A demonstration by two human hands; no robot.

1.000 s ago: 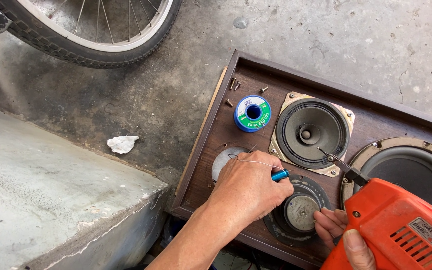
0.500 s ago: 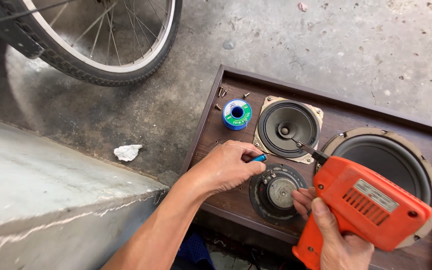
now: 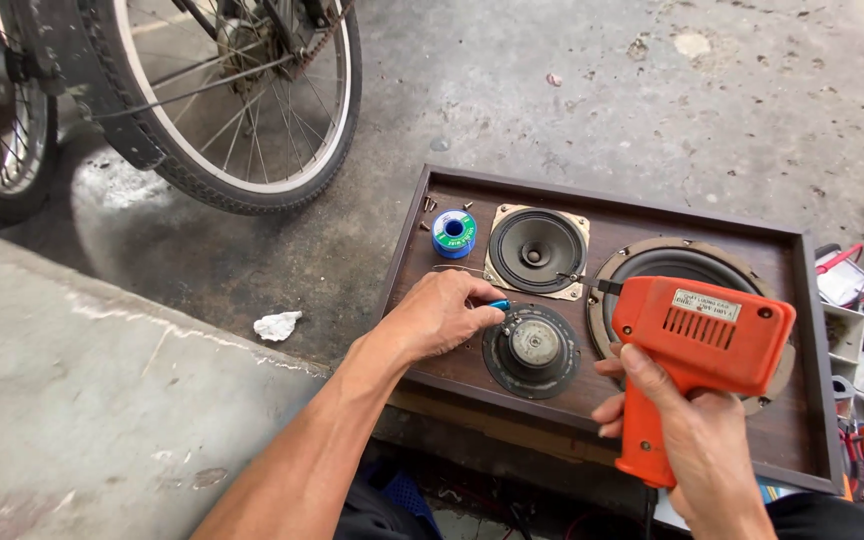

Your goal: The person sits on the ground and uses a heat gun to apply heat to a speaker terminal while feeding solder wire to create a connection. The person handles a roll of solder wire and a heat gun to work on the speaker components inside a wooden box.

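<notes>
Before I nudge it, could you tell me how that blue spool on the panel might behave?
The blue spool lies flat on its flange, so it would probably slide rather than roll. It looks small and likely light. Tipped on edge, its round rims could roll across the wooden panel.

You worked in bright, even daylight that came from above. The concrete floor (image 3: 652,90) glared pale toward the upper right corner. A soft shadow sat under the bicycle wheel (image 3: 242,110), and the orange soldering gun (image 3: 697,345) showed crisp. Focus held sharp at centre; the edges bowed slightly, and nothing looked smeared.
</notes>
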